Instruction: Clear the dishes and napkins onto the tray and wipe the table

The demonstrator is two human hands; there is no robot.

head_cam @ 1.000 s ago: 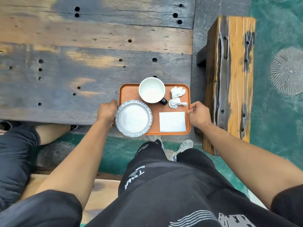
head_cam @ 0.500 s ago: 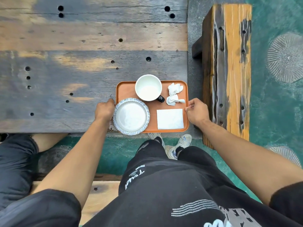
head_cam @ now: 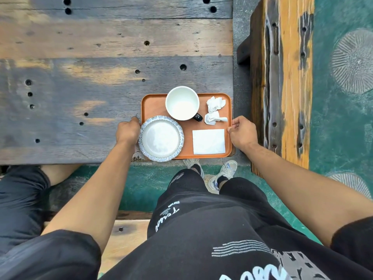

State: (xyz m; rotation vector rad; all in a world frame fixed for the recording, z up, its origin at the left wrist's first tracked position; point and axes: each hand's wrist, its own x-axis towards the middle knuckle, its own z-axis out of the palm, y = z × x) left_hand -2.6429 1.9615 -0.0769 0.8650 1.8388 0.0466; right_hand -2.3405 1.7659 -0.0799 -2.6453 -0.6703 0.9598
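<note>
Orange tray (head_cam: pixel 153 106) at table edge, plate (head_cam: pixel 160 138), mug (head_cam: pixel 182 103), seemingly three napkins (head_cam: pixel 209 141)

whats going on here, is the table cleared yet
A person stands at the wooden table, left hand and right hand gripping the two short sides of the orange tray. The mug, plate, flat napkin and two crumpled napkins are already on it.

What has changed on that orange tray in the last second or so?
Hardly anything. Both hands keep gripping the tray: left hand at its left edge, right hand at its right. The plate, mug, crumpled napkins and flat napkin lie as before.
</note>
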